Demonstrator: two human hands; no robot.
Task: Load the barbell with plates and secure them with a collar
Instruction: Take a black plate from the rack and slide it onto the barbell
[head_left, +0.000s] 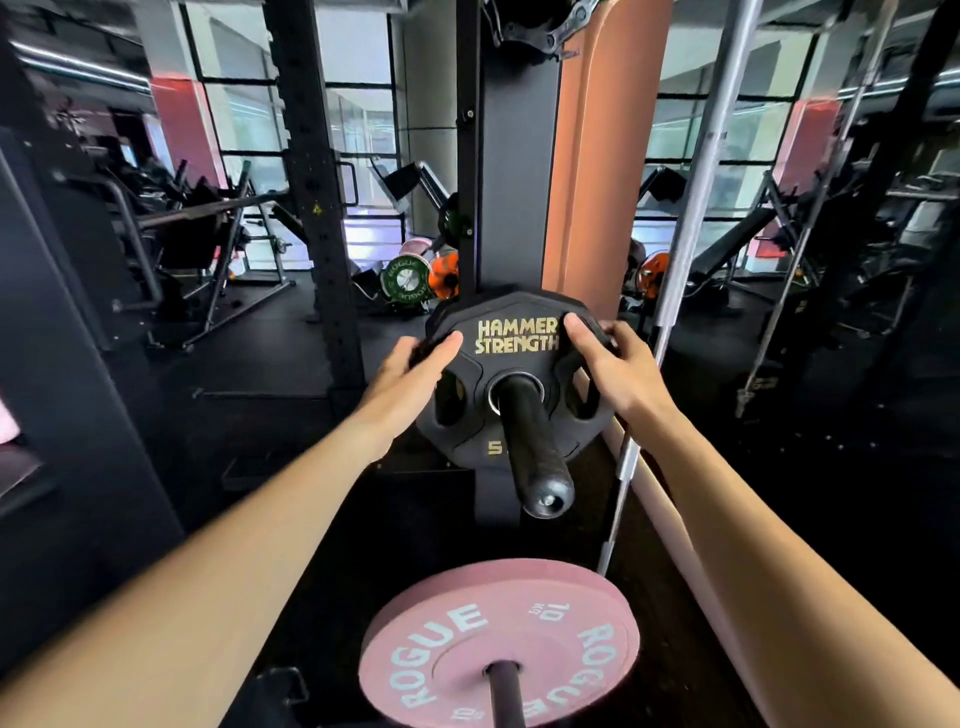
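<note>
Both hands hold the black plate (511, 374) at its upper edge. The left hand (415, 364) grips the left side of the rim, with the thumb lying on the front face and the fingers curled behind it. The right hand (610, 364) grips the right side in the same way, thumb in front beside the gold "HAMMER STRENGTH" letters. The plate sits on a black storage peg (535, 447), which passes through its centre hole and points toward the camera. Below, a pink plate (498, 644) marked "ROGUE" sits on another peg. Just beside the right hand, a silver barbell (696, 197) stands leaning against the peach-coloured wall (597, 156).
</note>
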